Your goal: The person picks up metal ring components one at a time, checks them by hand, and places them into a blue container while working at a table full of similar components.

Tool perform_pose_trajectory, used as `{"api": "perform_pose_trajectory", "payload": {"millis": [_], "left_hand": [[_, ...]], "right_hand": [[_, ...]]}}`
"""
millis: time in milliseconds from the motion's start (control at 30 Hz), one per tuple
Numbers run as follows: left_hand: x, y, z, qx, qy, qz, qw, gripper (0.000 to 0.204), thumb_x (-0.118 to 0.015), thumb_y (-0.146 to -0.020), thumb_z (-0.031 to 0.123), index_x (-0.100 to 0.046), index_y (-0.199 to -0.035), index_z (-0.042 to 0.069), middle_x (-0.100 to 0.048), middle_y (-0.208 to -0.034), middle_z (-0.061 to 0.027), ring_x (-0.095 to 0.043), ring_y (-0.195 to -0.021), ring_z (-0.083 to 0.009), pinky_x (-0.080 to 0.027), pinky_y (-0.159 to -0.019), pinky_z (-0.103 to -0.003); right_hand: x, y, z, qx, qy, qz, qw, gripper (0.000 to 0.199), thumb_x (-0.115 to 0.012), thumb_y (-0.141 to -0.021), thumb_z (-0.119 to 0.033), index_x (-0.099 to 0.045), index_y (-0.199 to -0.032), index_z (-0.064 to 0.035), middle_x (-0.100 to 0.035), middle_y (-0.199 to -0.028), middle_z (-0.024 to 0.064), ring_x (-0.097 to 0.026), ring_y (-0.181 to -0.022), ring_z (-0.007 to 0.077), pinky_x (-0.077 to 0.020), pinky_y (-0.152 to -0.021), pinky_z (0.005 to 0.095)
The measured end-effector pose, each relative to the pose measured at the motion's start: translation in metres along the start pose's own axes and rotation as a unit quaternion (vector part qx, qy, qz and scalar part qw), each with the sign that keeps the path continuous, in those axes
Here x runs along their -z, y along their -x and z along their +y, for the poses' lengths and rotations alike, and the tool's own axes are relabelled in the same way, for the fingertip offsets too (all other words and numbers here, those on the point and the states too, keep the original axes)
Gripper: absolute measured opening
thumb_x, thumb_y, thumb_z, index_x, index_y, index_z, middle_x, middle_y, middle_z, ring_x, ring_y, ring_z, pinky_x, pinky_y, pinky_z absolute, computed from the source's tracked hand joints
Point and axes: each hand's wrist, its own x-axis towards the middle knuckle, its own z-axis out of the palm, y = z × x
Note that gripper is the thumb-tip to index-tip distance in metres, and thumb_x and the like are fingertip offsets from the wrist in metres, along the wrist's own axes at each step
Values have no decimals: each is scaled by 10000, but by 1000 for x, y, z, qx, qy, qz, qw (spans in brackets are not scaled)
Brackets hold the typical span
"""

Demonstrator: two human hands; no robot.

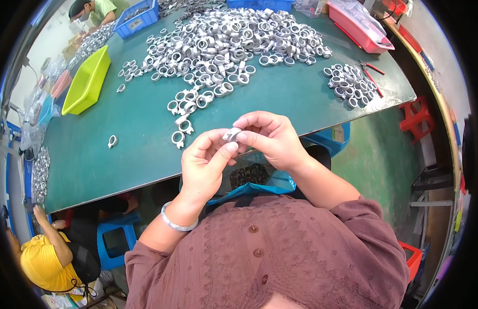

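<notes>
A silver metal ring clamp (232,135) is pinched between the fingertips of both hands, just in front of my body at the table's near edge. My left hand (204,160) grips it from the left with thumb and fingers. My right hand (272,140) closes on it from the right, thumb and forefinger pressed against it, so much of the clamp is covered. Several similar ring clamps (182,125) trail from the large heap (223,49) toward my hands. One ring clamp (113,141) lies alone to the left.
On the green table (146,159) are a smaller pile of clamps (351,86), red-handled pliers (373,77), a lime tray (88,81), a blue bin (137,19) and a pink tray (360,27). A person in yellow (48,260) sits at left; another person (97,11) works at far left.
</notes>
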Motion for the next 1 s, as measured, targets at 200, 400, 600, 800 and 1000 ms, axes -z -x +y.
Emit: {"api": "perform_pose_trajectory", "payload": {"millis": [200,400,600,800,1000], "left_hand": [[2,-1,-9,-205,-124,-2,971,178,-578,-765,-61,-568,-932,0,-523,-950,-67,-544,-811,-110,-477,-646,-213],[1,-1,-9,-186,-94,-1,978,166,-591,-744,-81,-569,-898,-22,-520,-989,-87,-549,-869,-137,-486,-743,-244],[4,-1,-11,-194,-114,-16,974,201,-588,-738,-95,-541,-920,-23,-531,-978,-90,-550,-878,-141,-475,-759,-247],[-6,0,-3,-179,-57,17,982,301,-613,-731,-71,-482,-991,4,-532,-923,-67,-534,-814,-111,-458,-750,-240],[5,-4,-7,-231,-247,38,940,391,-686,-680,-8,-505,-1027,-7,-530,-851,-53,-531,-720,-99,-457,-634,-222]], "right_hand": [[6,3,8,-8,22,-8,1000,176,-553,-808,-1,-559,-980,32,-598,-883,66,-580,-798,117,-490,-712,239],[5,4,9,106,117,-32,987,196,-547,-804,18,-561,-1000,20,-561,-907,46,-571,-821,110,-479,-730,226],[6,6,3,140,219,-42,965,241,-603,-766,-9,-568,-1005,-8,-552,-887,52,-563,-760,97,-469,-676,225],[4,9,-5,123,274,-62,952,282,-593,-752,37,-567,-1027,-18,-533,-928,56,-535,-804,108,-452,-705,225],[4,10,3,124,197,-34,972,203,-586,-784,-7,-569,-986,10,-553,-892,54,-571,-786,105,-473,-699,224]]}}
